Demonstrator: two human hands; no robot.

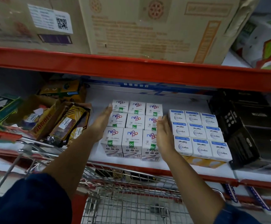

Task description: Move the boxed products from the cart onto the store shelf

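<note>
A block of white Nippo boxes (132, 131) stands three wide and three deep on the white shelf (131, 164). My left hand (101, 122) lies flat against the block's left side, fingers straight. My right hand (163, 135) presses flat on its right side, in the gap beside the white Wipro Garnet boxes (199, 135). Both hands squeeze the block between them; neither curls around a box. The wire cart (131, 206) stands below the shelf edge, and its visible basket shows no boxes.
Black boxes (251, 135) fill the shelf's right end. Brown and yellow packets (63, 122) lean at the left. A red beam (131, 70) crosses overhead, carrying large cardboard cartons (147, 26). The cart's handle (10, 168) runs at the lower left.
</note>
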